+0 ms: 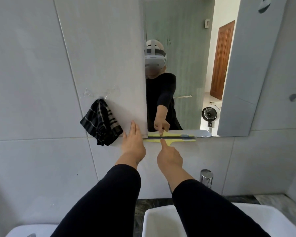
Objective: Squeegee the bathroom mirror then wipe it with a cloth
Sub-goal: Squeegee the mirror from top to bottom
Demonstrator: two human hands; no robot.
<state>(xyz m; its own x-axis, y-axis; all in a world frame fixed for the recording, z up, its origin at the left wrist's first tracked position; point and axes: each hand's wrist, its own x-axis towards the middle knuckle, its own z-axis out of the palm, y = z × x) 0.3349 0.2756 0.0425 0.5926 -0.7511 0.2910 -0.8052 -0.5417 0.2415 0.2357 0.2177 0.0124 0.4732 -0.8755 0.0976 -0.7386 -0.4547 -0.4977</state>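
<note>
Yellow squeegee (171, 139) at mirror (186, 65) bottom edge, right hand (169, 158) fingers closed around its handle, left hand (133, 142) fingers together flat on wall, cloth (101, 123) hanging beside.

You're standing in a home bathroom: pale wall tiles (32, 82), a mirror (186, 48) on the far wall, a white basin (161, 223) and chrome tap (206, 178) near you, a cloth (101, 122) hanging at left.

Mirror (186, 31): 1
Squeegee (171, 140): 1, yellow w/ dark blade
Cloth (102, 123): 1, dark striped
Hands: 2, left hand (132, 144) & right hand (169, 157)
Sinks: 2, near sink (161, 223) & far-left sink (32, 230)
Tap (206, 179): 1, chrome
</note>
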